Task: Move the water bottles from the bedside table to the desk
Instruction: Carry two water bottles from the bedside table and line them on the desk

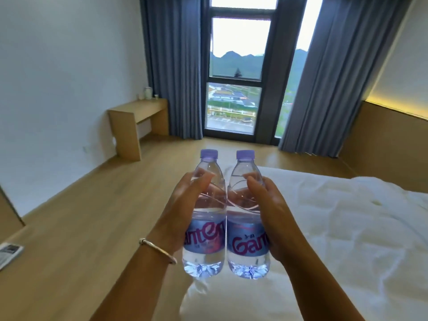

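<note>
— Room, item one: bedroom with a wood floor (97, 205), a white bed (335, 228) on the right, blue-grey curtains (171, 66) either side of a tall window (234, 89) looking out on hills and rooftops. What is in hand?

— Two clear water bottles, upright, held in mid-air over the near edge of the bed, sides touching. The left bottle (205, 216) has a lilac cap and a blue label with pink lettering reading "anten", the first letter hidden. The right bottle (247, 216) matches it; its label shows "Gan", the rest covered.

— Grips?

— The left hand (178, 205) wraps its bottle, fingers (201, 179) curled round the shoulder. The right hand (271, 205) grips the other the same way. A silver bracelet (157, 250) sits on the left wrist.

— Farther out?

— A light wood desk (136, 119) stands against the left wall, well apart from the bottles; its tabletop carries a white kettle (147, 91) and small items too tiny to identify. Printed paper (9, 251) lies at the left edge, text unreadable.
</note>
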